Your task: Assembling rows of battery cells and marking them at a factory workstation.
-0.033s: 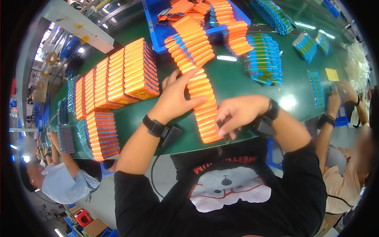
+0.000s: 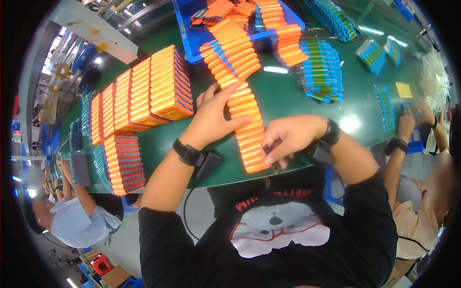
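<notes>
A long row of orange cylinders (image 2: 249, 122), joined side by side, runs over the green table toward its near edge. My left hand (image 2: 213, 115) lies along the row's left side, fingers apart, with the thumb and index finger touching the cylinders. At the near right end of the row, my right hand (image 2: 293, 137) is closed in a pinch on a small dark piece (image 2: 267, 150), whose kind I cannot make out. More orange cylinders (image 2: 235, 55), some with blue showing, lie across the far end of the row.
A blue bin (image 2: 192, 50) with orange pieces stands behind. Stacked orange blocks (image 2: 168, 86) stand at the left. Blue-and-green packs (image 2: 321, 72) lie to the right, near a small white strip (image 2: 275, 70). A co-worker's hand (image 2: 407, 120) is at far right; another person sits at left.
</notes>
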